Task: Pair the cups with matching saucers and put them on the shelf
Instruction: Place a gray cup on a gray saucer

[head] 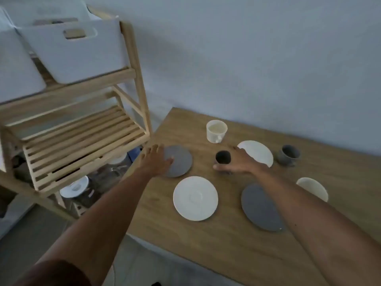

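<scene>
On the wooden table my left hand lies flat with its fingers spread over the left edge of a grey saucer. My right hand wraps a dark grey cup that stands on the table, thumb in front and fingers behind. A white cup stands at the back. A white saucer and a grey cup sit to the right. Nearer me lie a white saucer and a grey saucer. My right arm partly hides another white cup.
A wooden slatted shelf unit stands left of the table, its middle shelf bare. White bins fill its top shelf. Jars and a white lid sit on the bottom level. A grey wall runs behind the table.
</scene>
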`<state>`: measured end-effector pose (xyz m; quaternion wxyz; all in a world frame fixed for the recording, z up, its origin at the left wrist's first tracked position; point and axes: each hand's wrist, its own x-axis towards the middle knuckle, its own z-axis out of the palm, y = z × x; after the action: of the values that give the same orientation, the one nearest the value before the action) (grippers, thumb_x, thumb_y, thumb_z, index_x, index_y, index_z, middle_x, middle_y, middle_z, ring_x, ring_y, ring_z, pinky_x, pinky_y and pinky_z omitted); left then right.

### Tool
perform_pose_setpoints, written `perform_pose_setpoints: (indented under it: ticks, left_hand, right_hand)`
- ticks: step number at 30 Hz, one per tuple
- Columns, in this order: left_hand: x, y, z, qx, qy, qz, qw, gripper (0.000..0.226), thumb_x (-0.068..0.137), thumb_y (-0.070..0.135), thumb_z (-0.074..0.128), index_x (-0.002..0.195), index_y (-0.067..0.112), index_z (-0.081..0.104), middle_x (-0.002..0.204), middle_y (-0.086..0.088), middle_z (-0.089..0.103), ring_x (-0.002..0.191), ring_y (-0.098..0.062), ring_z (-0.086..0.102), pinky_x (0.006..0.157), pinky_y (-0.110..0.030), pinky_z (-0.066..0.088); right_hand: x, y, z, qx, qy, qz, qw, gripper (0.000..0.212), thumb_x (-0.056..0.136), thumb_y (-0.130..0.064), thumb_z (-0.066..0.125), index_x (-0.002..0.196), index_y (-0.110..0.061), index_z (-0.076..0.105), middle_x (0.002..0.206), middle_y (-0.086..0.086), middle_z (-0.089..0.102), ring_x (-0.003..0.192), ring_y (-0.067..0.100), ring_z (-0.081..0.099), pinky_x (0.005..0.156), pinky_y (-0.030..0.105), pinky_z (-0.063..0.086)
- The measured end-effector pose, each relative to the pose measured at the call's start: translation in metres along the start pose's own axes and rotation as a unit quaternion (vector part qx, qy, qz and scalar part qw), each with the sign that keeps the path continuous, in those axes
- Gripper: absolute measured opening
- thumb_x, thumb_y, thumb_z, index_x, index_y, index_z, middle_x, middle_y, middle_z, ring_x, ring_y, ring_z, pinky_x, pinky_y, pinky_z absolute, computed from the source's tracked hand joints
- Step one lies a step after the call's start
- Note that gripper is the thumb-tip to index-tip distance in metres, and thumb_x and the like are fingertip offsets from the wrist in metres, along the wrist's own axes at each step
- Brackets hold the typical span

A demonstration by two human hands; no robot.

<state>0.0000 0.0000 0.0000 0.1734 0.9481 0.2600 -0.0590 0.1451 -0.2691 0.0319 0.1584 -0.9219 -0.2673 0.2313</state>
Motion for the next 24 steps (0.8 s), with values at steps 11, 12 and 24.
perform_pose_setpoints:
  ticks: [11, 12, 24]
  left_hand:
    - [0.011, -0.037, 0.027, -0.152, -0.012, -0.047, 0.987, 0.047, 0.088, 0.020, 0.059, 0.129, 0.000, 0.044, 0.131, -0.023, 0.048, 0.119, -0.040, 0.046, 0.084, -0.039, 0.037]
    - [0.011, -0.038, 0.027, -0.162, -0.006, -0.049, 0.985, 0.045, 0.087, 0.019, 0.060, 0.126, 0.000, 0.048, 0.127, -0.022, 0.053, 0.116, -0.038, 0.051, 0.081, -0.036, 0.037]
    - [0.008, -0.046, 0.032, -0.370, 0.019, -0.118, 0.922, 0.034, 0.084, 0.021, 0.072, 0.113, 0.012, 0.059, 0.105, -0.012, 0.064, 0.086, -0.015, 0.058, 0.069, -0.025, 0.043]
  right_hand:
    - [0.011, 0.017, 0.031, 0.121, 0.085, 0.005, 0.989, 0.086, 0.060, -0.048, 0.088, 0.132, -0.022, 0.050, 0.131, 0.002, 0.061, 0.117, 0.022, 0.057, 0.098, 0.044, 0.049]
    - [0.013, 0.016, 0.031, 0.125, 0.086, 0.000, 0.988, 0.086, 0.059, -0.050, 0.088, 0.132, -0.022, 0.051, 0.130, 0.001, 0.061, 0.116, 0.022, 0.057, 0.097, 0.043, 0.050]
    - [0.066, -0.093, 0.045, 0.162, 0.068, -0.142, 0.974, 0.070, 0.054, -0.058, 0.084, 0.115, -0.034, 0.058, 0.105, -0.020, 0.064, 0.094, -0.005, 0.059, 0.072, 0.016, 0.047]
